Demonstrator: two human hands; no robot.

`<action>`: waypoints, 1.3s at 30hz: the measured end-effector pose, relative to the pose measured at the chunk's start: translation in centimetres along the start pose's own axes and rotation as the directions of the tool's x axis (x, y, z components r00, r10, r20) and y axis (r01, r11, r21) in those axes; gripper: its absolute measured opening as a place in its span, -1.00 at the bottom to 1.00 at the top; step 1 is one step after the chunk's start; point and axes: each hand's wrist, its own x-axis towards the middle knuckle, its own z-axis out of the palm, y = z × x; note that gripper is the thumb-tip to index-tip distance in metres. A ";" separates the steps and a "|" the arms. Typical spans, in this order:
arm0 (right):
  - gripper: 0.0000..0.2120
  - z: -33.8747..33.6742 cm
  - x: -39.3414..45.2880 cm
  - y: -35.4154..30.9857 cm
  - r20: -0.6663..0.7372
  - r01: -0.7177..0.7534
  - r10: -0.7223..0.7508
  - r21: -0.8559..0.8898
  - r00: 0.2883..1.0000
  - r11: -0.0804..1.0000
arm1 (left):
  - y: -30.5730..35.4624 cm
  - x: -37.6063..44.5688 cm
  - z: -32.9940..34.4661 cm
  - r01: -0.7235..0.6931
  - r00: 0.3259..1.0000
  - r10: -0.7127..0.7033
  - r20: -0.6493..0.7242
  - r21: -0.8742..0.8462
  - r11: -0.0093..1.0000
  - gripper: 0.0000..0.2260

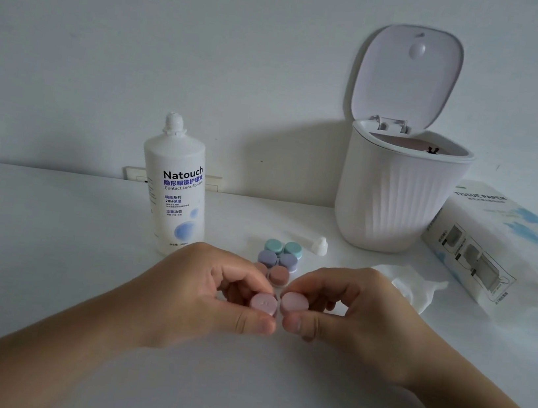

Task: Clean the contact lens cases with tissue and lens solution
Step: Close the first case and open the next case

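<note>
I hold a pale pink double contact lens case [278, 303] over the white table [48, 242], my left hand [210, 294] pinching its left round cap, my right hand [353, 316] pinching the right one. Just behind the case lie a brown-pink case [276, 275], a lilac case [277, 259] and a teal case [283, 247]. Left of them stands the white lens solution bottle [175, 187], uncapped; its small white cap [319, 246] lies right of the teal case, with a crumpled white tissue [415, 286], an open ribbed white bin [397, 194] and a tissue pack [509, 251] beyond.
</note>
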 end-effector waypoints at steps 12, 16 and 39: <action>-0.88 -0.1 -0.1 0.0 -0.059 0.045 -0.044 0.004 0.997 0.999 | 0.2 0.2 0.1 0.020 0.997 -0.023 -0.069 -0.033 0.999 -0.88; -0.86 0.1 -0.1 0.0 -0.100 0.075 -0.071 0.039 0.992 0.996 | 0.3 0.0 0.2 -0.013 0.993 0.007 -0.115 -0.051 0.999 -0.87; -0.82 0.2 0.1 0.6 0.031 0.138 -0.143 0.124 0.989 0.983 | 0.0 -0.3 -0.5 -0.033 0.999 0.036 0.020 -0.112 0.993 -0.93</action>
